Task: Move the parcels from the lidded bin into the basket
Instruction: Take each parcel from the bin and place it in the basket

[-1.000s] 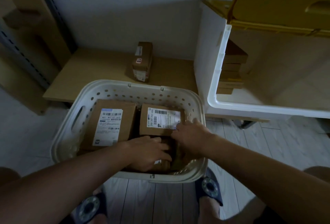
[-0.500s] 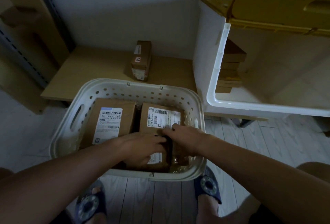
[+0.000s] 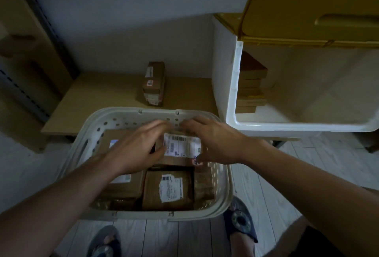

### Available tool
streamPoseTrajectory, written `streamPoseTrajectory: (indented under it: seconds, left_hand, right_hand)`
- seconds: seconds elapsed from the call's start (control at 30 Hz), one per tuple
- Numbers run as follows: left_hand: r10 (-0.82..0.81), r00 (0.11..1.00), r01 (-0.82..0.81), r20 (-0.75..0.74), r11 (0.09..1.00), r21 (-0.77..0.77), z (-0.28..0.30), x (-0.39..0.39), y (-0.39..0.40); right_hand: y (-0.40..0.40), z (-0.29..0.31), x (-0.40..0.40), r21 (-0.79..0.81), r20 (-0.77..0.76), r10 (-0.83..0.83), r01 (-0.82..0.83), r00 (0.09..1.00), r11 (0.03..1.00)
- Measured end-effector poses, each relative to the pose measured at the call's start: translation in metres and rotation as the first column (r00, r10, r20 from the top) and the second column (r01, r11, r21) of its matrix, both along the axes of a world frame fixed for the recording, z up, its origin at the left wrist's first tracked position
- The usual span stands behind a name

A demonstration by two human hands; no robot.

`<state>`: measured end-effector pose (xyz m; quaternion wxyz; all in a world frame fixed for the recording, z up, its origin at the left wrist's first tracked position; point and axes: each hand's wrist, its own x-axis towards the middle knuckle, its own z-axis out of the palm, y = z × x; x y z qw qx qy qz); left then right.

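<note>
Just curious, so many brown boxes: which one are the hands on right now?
The labelled parcel at the basket's far end; left hand and right hand flank it. The others lie untouched.
</note>
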<state>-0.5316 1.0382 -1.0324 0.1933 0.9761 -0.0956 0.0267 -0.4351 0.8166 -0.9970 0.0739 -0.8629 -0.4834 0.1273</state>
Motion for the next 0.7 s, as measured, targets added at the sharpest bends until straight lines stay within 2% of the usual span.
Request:
streamPoseTrajectory:
  seconds: [0.1, 0.33, 0.4, 0.47, 0.6, 0.7]
  left_hand:
    - [0.026, 0.997, -0.021, 0.069, 0.997, -0.075, 0.026, 0.002, 0.001]
    - [0.012, 0.990, 0.011, 0.140, 0.986, -0.164, 0.064, 0.022, -0.022]
    - [0.058, 0.993, -0.023, 0.108, 0.953, -0.301, 0.066, 0.036, -0.033]
    - [0.093, 0.994, -0.056, 0.050, 0.866, -0.497, 0.064, 0.052, -0.046]
    - [0.087, 0.996, -0.082, -0.026, 0.730, -0.679, 0.068, 0.082, -0.078]
    - [0.062, 0.997, -0.074, -0.042, 0.755, -0.651, 0.074, 0.102, -0.099]
  right_hand:
    - [-0.011, 0.025, -0.003, 0.136, -0.032, -0.050, 0.054, 0.998, 0.989]
    - [-0.033, 0.057, 0.009, 0.402, 0.011, -0.056, 0.047, 0.998, 0.914]
    - [-0.040, 0.059, 0.018, 0.525, 0.013, -0.109, 0.086, 0.994, 0.847]
    - [-0.048, 0.059, 0.026, 0.615, 0.000, -0.177, 0.139, 0.984, 0.776]
    - [-0.068, 0.059, 0.049, 0.685, -0.036, -0.325, 0.260, 0.945, 0.681]
    - [-0.084, 0.052, 0.076, 0.623, -0.049, -0.442, 0.373, 0.896, 0.687]
